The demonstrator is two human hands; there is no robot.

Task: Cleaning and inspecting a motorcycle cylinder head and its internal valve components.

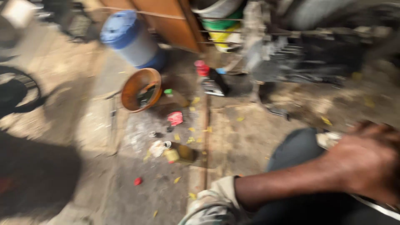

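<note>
The picture is badly motion-blurred. My right hand [366,164] is at the lower right, its forearm running in from a rolled pale sleeve [212,200] at the bottom middle. It lies over my knee in dark trousers [298,148]. The fingers curl near a small whitish object [329,139], and a thin metal rim [375,207] shows just below the hand. I cannot tell whether the hand grips anything. My left hand is out of view.
On the dirty concrete floor lie an orange bowl [141,89], a blue-lidded drum [131,39], a red-capped dark bottle [210,79], a small yellowish bottle [177,154], and scattered scraps. An engine-like machine [300,54] stands at the upper right and a black wheel [16,91] at the left.
</note>
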